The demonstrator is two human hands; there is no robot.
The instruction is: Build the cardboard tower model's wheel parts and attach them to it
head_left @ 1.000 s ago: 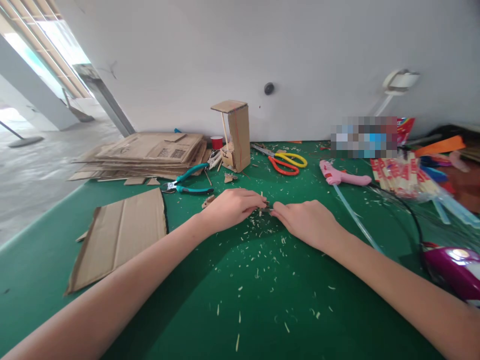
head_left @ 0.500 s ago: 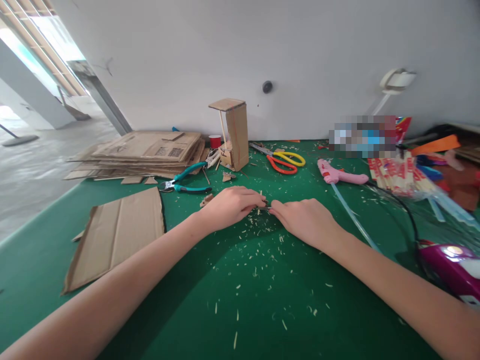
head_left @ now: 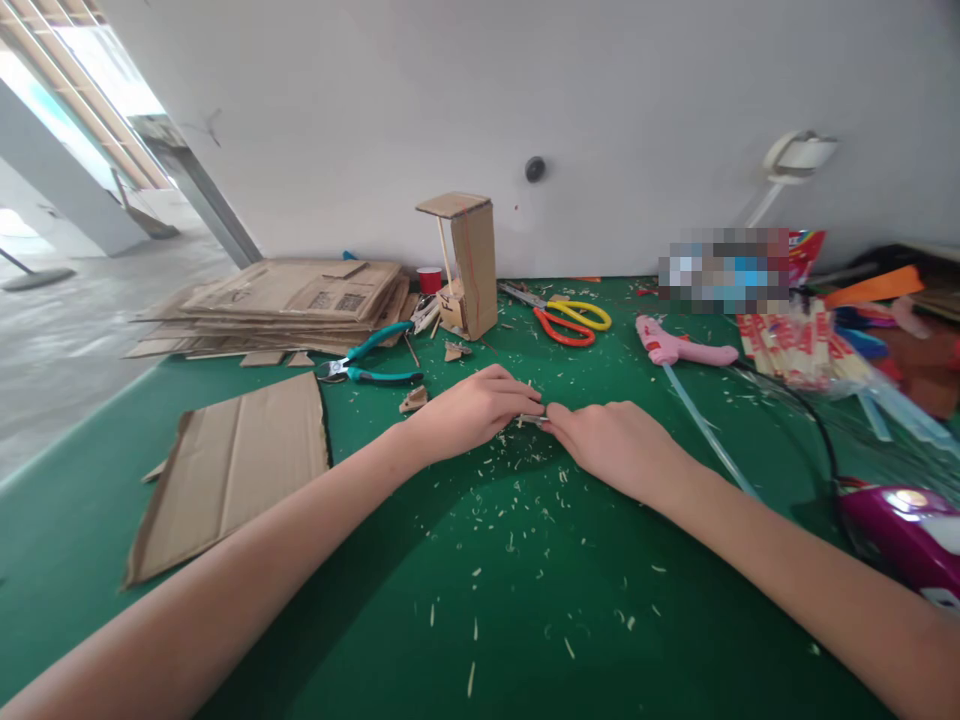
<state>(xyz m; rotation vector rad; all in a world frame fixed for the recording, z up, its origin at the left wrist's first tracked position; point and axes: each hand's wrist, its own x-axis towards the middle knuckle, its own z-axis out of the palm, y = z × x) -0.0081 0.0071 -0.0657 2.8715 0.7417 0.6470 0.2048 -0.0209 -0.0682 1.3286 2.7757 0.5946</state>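
Over the middle of the green tabletop, my left hand (head_left: 487, 408) and my right hand (head_left: 611, 440) meet almost fingertip to fingertip. Each is closed in a pinch. Between them shows a small, thin, greyish metal piece (head_left: 532, 419), which looks like a blade; my right fingertips grip its near end. What my left fingers hold is mostly hidden behind them. Pale wood shavings (head_left: 517, 515) lie scattered beneath and in front of both hands. Close to my left wrist is a small cardboard scrap (head_left: 413, 400).
Behind the hands stand a cardboard structure (head_left: 476, 270) and scissors (head_left: 566, 318). To the left are teal-handled pliers (head_left: 382, 376), a cardboard sheet (head_left: 232, 470) and stacked cardboard (head_left: 285, 300). A pink glue gun (head_left: 686, 350), its cord and a purple device (head_left: 900, 535) lie right.
My fingertips have shifted slightly to the right, and the left fingers now cover more of the gap. The dark, pale-tipped bit that showed between the hands is hidden now.
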